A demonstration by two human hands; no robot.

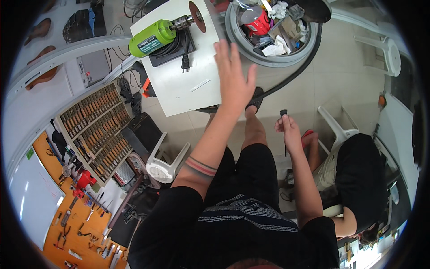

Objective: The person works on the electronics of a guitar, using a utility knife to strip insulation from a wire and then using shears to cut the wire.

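Note:
My left hand is held out with fingers spread and nothing in it, over the right edge of the white table. To its left on the table sits a green electric motor with a metal chuck and a brown sanding disc. A black power plug and its coiled cord lie against the motor. A thin white strip rests near the table's front. My right hand, off to the right, grips a slim dark tool; its black end sticks out above the fingers. Its exact kind is unclear.
A round bin full of rubbish stands right of the table, with a black hose curving past it. Another person bends low at right, near a white chair. At left are a tool rack and another white chair.

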